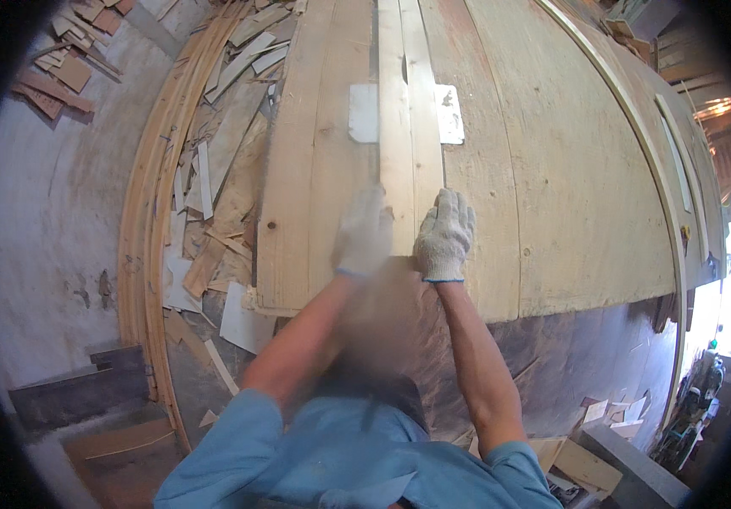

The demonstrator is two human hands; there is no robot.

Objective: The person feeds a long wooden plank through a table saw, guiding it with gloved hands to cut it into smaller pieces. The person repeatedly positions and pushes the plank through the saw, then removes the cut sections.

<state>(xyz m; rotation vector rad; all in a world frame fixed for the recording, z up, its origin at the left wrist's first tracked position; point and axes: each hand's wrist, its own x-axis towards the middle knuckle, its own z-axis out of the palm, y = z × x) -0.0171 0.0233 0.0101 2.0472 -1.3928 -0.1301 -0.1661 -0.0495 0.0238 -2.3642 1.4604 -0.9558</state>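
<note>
Two long, narrow pale boards, a left board (394,127) and a right board (422,127), lie side by side lengthwise on a wide wooden worktop (298,212). My left hand (363,233), in a whitish knit glove, is at the left board's outer edge near its close end. It is blurred, but its fingers look stretched forward. My right hand (445,237), gloved alike with a blue cuff edge, lies along the right board's outer edge, fingers straight and close together. Neither hand is wrapped around a board. White flat patches (364,114) show on both sides of the boards.
Wood offcuts (225,170) are heaped left of the worktop, beside long upright-running strips (149,187) near a pale wall (52,237). A long thin strip (637,127) lies along the worktop's right side. A grey block (633,467) and more scraps are at the lower right.
</note>
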